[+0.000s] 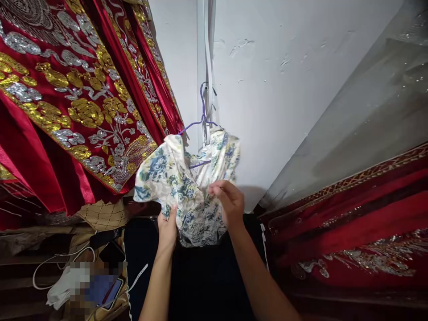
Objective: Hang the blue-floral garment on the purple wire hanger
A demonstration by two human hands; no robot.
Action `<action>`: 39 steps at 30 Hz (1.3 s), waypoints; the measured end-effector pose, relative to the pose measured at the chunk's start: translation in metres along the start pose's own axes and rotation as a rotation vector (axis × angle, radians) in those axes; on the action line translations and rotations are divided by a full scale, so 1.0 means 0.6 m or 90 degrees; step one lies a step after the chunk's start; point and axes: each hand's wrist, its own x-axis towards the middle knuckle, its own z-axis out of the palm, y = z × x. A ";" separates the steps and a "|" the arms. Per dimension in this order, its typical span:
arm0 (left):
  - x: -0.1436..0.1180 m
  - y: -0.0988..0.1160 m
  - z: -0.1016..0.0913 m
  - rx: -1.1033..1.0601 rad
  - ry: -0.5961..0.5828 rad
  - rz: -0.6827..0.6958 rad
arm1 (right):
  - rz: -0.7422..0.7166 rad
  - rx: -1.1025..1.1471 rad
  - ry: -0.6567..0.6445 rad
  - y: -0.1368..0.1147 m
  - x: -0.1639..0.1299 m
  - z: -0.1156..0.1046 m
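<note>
A white short-sleeved blouse point(194, 205) with blue and green floral print hangs from a purple hanger point(202, 117), its hook up by a white cord at the wall. Its neckline is a V, and the lower part looks gathered. My left hand point(167, 228) grips the blouse's side below the sleeve, thumb in front; the other fingers are hidden behind the cloth. At the front, my right hand point(230, 199) is closed in a pinch near the neckline's edge. Its fingertips touch the blouse or lie just over it; what is between them is too small to make out.
Red cloth with gold and silver sequin embroidery point(87, 111) hangs at the left. More red embroidered cloth point(361, 249) under clear plastic is at the right. Behind is a white wall point(284, 80). A white cable point(50, 285) and small items lie at the lower left.
</note>
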 end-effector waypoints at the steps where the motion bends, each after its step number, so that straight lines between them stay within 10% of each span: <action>1: -0.001 0.000 -0.001 -0.006 0.003 -0.008 | 0.057 0.009 0.100 0.026 -0.021 -0.003; 6: -0.007 0.010 -0.001 -0.052 -0.045 -0.033 | 0.345 0.018 -0.021 0.124 -0.077 0.010; 14: -0.018 0.024 -0.001 -0.040 -0.046 -0.042 | 0.262 -0.011 -0.072 0.116 -0.063 0.026; 20: -0.044 0.007 0.013 0.127 0.197 0.320 | 0.320 0.037 -0.044 0.095 -0.073 -0.005; 26: -0.070 -0.032 0.044 0.315 -0.165 0.329 | 0.345 0.054 -0.131 0.069 -0.076 0.012; 34: -0.069 -0.024 0.060 0.321 -0.283 0.278 | 0.349 0.035 -0.138 0.037 -0.062 -0.006; 39: -0.084 -0.022 0.053 0.343 -0.324 0.274 | 0.307 0.073 -0.047 -0.011 0.027 -0.011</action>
